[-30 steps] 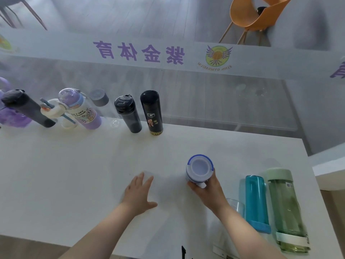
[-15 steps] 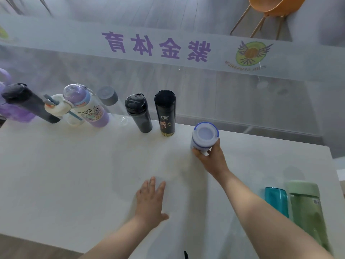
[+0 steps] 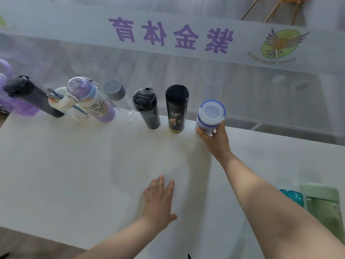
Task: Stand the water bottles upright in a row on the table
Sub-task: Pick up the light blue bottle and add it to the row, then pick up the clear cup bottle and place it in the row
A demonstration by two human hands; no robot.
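At the far edge of the bench, the right hand has its grip closed round the lower body of the white bottle, fingers wrapped from the near side, thumb up the right flank. That bottle stands upright, blue-rimmed cap toward the camera, long axis vertical, just right of the black flask and apart from it by a small gap. It lines up with the row: the black flask, then the dark sports bottle to its left, and more bottles beyond that, all standing along the glass. Whether its base is fully down on the bench, I cannot tell; the hand hides it. The left hand lies flat and empty, palm down, well back near the front edge. Looking ahead: the teal bottle and the green bottle lie on their sides at the near right, long axes running toward the person, right beside the right forearm. So the right hand is much the nearer for the next pick, and it will need to let go and draw back toward the body.
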